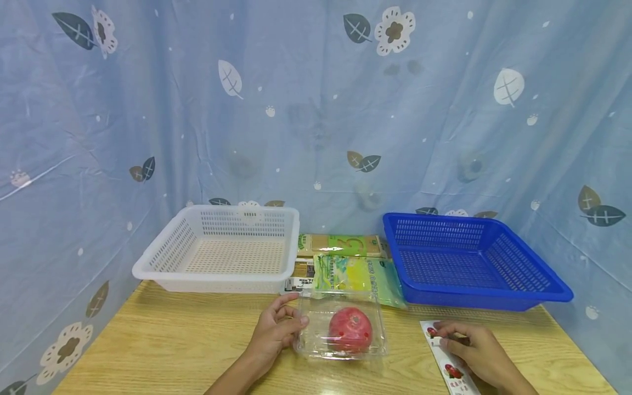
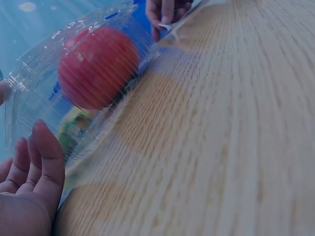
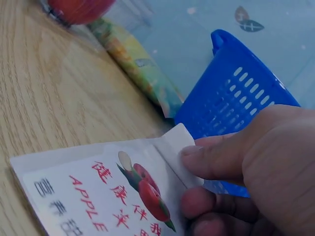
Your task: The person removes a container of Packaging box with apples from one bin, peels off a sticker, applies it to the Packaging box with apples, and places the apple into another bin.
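A round red apple [image 1: 350, 329] sits inside a clear plastic box [image 1: 311, 344] at the front middle of the wooden table. My left hand [image 1: 276, 327] is at the box's left side, its thumb overlapping the edge. In the left wrist view, the fingers [image 2: 49, 152] lie fairly straight beside the plastic. To the right of the box, my right hand [image 1: 474, 351] pinches the end of a white label strip [image 1: 439, 356] between thumb and fingers. Red fruit pictures and the word APPLE are printed on the label [image 3: 88, 191], whose pinched end bends up at a crease.
A white basket [image 1: 222, 282] stands at the back left, a blue basket [image 1: 474, 296] at the back right. Between them lie a yellow-green packet [image 1: 350, 271] and a packet with a green band [image 1: 340, 245]. A blue patterned curtain [image 1: 316, 109] hangs behind.
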Demonstrator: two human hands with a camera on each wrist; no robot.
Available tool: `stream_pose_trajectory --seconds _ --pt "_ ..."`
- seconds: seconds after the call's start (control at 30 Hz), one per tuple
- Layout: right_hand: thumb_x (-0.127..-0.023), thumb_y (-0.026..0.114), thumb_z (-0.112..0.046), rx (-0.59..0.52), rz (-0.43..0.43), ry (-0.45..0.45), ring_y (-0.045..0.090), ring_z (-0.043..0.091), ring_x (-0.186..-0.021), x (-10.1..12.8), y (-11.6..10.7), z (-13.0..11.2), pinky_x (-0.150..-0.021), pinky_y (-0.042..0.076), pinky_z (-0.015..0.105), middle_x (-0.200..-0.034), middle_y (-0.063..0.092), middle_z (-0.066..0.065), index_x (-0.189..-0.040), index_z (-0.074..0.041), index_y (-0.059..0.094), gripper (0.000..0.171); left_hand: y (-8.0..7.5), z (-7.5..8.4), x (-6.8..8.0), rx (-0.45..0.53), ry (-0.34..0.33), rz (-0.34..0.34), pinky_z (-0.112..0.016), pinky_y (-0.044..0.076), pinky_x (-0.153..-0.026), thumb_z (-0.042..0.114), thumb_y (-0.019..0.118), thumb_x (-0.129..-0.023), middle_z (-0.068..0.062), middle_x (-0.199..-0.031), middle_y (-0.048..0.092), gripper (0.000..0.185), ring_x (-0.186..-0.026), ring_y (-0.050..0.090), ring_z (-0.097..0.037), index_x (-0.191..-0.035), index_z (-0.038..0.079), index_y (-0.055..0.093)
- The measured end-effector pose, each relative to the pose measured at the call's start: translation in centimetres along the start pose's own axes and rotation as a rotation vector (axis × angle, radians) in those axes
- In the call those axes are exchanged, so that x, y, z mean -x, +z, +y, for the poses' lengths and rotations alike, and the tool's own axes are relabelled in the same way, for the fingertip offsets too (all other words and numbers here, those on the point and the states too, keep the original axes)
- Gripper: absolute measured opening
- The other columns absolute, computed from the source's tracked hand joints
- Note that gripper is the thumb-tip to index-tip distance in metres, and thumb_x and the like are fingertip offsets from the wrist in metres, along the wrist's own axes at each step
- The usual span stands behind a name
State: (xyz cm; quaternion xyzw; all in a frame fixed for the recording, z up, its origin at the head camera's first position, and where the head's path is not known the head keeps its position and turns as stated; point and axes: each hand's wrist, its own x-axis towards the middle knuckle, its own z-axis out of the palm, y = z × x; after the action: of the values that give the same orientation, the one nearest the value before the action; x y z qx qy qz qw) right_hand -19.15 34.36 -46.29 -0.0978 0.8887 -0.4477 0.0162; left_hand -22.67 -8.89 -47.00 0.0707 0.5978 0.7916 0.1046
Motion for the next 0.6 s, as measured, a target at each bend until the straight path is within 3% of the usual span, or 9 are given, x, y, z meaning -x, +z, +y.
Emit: stream_pose_trajectory --seconds 0.1,0.23,0.43,0.6 --pt "-0.1 0.064 -0.013 -0.042 -0.031 0.024 0.056 0.006 -0.054 0.0 0.1 -0.2 -0.046 0.052 0.031 -0.097 0.07 0.02 -0.11 0.0 0.066 0.017 0.0 0.0 0.0 0.0 0.0 0.004 -0.02 0.046 -0.055 0.003 0.075 -0.086 -0.002 -0.094 0.057 0.073 -0.07 0.055 -0.008 -0.148 -0.001 0.037" --pt "-0.105 0.056 -0.015 -0.081 -0.075 0.036 0.058 0.012 -0.053 0.0 0.2 -0.5 -0.046 0.054 0.033 -0.068 0.059 0.008 -0.115 0.002 0.056 0.02 0.0 0.0 0.0 0.0 -0.002 0.0 -0.02 0.047 -0.056 0.004 0.075 -0.087 -0.002 -0.094 0.057 0.074 -0.071 0.055 -0.008 -0.149 -0.001 0.036" --pt "-0.109 0.046 -0.013 -0.163 -0.107 -0.024 0.066 0.02 -0.063 0.2 0.2 -0.9 -0.056 0.06 0.04 -0.093 0.059 0.016 -0.113 0.003 0.043 0.018 0.0 0.0 -0.1 0.002 -0.003 -0.016 -0.02 0.048 -0.056 0.004 0.074 -0.087 -0.002 -0.094 0.058 0.075 -0.07 0.055 -0.008 -0.149 -0.002 0.034" --pt "-0.11 0.041 -0.015 -0.206 -0.059 -0.079 0.071 0.025 -0.065 0.4 0.1 -1.1 -0.057 0.061 0.044 -0.113 0.057 0.03 -0.114 0.004 0.038 0.019 -0.1 0.0 -0.1 0.0 -0.004 -0.011 -0.02 0.047 -0.057 0.005 0.075 -0.087 -0.002 -0.093 0.058 0.075 -0.07 0.054 -0.008 -0.149 -0.002 0.034"
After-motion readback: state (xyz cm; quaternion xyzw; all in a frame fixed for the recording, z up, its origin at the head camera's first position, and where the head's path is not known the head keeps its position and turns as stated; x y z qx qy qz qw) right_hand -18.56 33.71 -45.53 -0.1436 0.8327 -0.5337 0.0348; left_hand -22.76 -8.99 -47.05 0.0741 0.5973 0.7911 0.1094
